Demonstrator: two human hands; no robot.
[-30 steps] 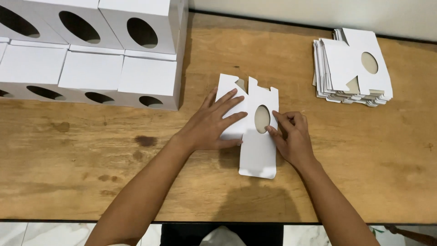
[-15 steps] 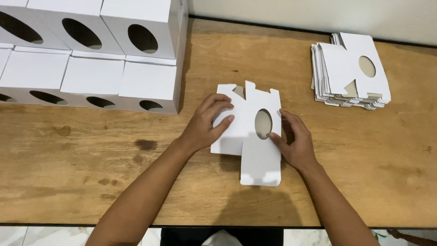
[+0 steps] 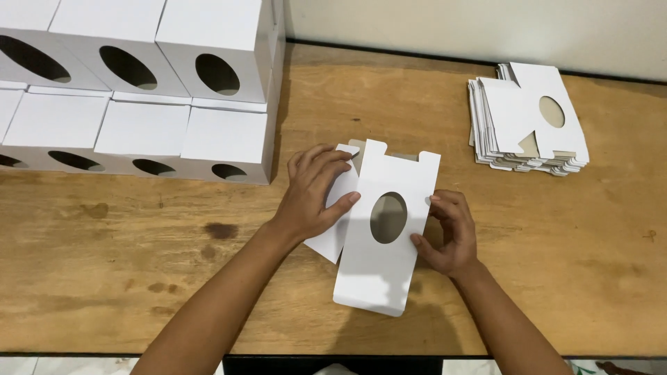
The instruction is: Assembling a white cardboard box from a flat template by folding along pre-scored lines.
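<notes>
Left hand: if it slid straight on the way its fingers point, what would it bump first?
The left hand points up and right across the flat box. Past the box's top edge, only bare table shows up to the wall, so the way looks free.

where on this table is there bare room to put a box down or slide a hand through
Bare wood lies between the flat blank and the stack of blanks, along the near edge left of the left hand, and right of the right hand. The far left is crowded with folded boxes; the centre is taken by both hands.
</notes>
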